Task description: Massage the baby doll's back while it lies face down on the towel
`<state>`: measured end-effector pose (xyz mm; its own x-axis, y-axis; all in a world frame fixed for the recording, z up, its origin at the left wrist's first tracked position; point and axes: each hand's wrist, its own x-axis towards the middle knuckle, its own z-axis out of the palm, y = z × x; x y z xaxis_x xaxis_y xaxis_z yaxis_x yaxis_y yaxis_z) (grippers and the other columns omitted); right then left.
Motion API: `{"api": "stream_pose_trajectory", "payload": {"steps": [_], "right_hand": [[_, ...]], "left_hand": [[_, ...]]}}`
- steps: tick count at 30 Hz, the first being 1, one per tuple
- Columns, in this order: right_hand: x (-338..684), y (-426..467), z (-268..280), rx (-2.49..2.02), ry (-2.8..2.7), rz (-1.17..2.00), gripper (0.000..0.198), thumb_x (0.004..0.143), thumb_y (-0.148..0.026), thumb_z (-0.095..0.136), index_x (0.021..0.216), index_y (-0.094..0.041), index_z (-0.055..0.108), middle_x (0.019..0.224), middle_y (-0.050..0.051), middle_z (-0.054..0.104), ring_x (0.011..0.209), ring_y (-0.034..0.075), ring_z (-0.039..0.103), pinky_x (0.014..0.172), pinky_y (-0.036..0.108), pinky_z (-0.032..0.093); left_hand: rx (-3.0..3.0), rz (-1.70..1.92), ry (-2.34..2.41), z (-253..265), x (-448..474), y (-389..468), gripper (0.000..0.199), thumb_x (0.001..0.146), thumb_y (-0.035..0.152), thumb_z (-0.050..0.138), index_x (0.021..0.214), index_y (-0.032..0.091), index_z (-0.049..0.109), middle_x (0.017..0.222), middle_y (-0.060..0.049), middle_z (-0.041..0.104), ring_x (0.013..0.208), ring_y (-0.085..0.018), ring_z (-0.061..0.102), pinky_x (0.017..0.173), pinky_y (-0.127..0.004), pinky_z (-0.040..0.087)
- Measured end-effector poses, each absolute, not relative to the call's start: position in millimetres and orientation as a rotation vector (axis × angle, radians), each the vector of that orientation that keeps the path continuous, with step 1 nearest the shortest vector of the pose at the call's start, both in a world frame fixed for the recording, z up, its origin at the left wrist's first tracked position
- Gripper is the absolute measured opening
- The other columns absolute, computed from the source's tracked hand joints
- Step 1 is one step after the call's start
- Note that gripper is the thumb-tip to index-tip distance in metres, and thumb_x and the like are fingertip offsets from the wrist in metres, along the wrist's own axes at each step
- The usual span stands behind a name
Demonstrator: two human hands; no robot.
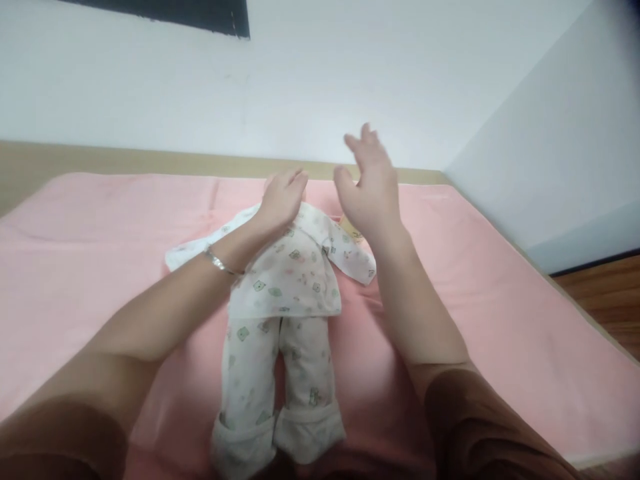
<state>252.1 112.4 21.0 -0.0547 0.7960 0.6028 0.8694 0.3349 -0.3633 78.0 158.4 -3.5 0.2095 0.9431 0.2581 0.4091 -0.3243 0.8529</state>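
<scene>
A small white long-sleeved top (295, 267) with green and brown animal prints lies spread out, its hem over matching pants (250, 373) with turned-up cuffs. Both look filled out from inside. My left hand (285, 197) rests at the neck of the top, its fingers stretched out; it hides what is beneath, where a bit of skin-coloured surface shows. Raised above the right sleeve, my right hand (370, 177) is open with fingers apart and nothing in it. Partly behind that wrist is a yellow item (351, 229) with dark marks, whose kind I cannot make out.
A pink sheet (490, 280) covers most of the wooden surface (100, 155) beneath the clothes. White walls (300, 87) stand behind and to the right, with a dark panel (200, 13) at the upper left. Wooden flooring (610, 293) shows at the right.
</scene>
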Motion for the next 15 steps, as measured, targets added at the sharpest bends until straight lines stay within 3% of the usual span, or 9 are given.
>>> {"api": "stream_pose_trajectory", "payload": {"steps": [4, 9, 15], "right_hand": [[282.7, 133.6, 20.0, -1.626, -1.734, -0.198, 0.065, 0.105, -0.058, 0.03, 0.16, -0.023, 0.037, 0.174, 0.013, 0.022, 0.165, 0.037, 0.009, 0.129, 0.073, 0.011], [275.6, 136.0, 15.5, -1.765, -1.934, -0.204, 0.076, 0.105, -0.064, 0.02, 0.157, -0.012, 0.041, 0.167, 0.021, 0.037, 0.162, 0.038, 0.022, 0.13, 0.072, 0.007], [264.8, 129.6, 20.2, -1.923, -1.916, -0.207, 0.075, 0.108, -0.052, 0.01, 0.152, -0.002, 0.046, 0.16, 0.027, 0.045, 0.156, 0.038, 0.036, 0.13, 0.067, 0.012]], "left_hand": [[1.285, 1.003, 0.809, 17.7, 126.7, 158.9, 0.059, 0.106, 0.052, 0.021, 0.136, 0.017, 0.059, 0.142, -0.013, 0.065, 0.146, -0.025, 0.053, 0.123, -0.04, 0.043], [0.845, 0.981, 0.549, 30.9, 154.0, 159.1, 0.063, 0.106, 0.05, 0.022, 0.146, 0.01, 0.049, 0.143, -0.017, 0.064, 0.148, -0.029, 0.052, 0.124, -0.042, 0.044], [0.556, 0.819, 0.393, 42.0, 159.2, 149.0, 0.059, 0.106, 0.043, 0.021, 0.144, 0.011, 0.054, 0.134, -0.017, 0.07, 0.14, -0.03, 0.059, 0.124, -0.042, 0.045]]}}
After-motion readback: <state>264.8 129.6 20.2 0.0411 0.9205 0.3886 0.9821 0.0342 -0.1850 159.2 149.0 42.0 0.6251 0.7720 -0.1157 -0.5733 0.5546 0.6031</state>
